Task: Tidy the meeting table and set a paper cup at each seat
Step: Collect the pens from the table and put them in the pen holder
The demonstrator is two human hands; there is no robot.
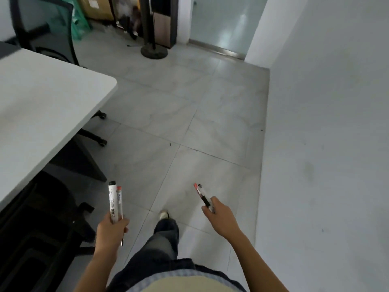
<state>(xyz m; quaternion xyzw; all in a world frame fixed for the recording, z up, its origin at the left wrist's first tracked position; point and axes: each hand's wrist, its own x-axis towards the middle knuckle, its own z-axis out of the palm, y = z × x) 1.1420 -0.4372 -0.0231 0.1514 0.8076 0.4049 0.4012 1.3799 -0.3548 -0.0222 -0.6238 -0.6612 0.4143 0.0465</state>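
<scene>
Nearest me at 6 o'clock: dark denim trouser leg, one foot forward.

At 7 o'clock the left hand has its fingers curled round a white black-capped marker and a slim red-capped clear pen, both upright.

At 5 o'clock the right hand pinches two thin clear pens.

I judge these are clearings, bundled for carrying.

White rounded-corner tabletop at 9 o'clock. No paper cup in view.

Brown cardboard boxes at 11 o'clock, contents hidden.
</scene>
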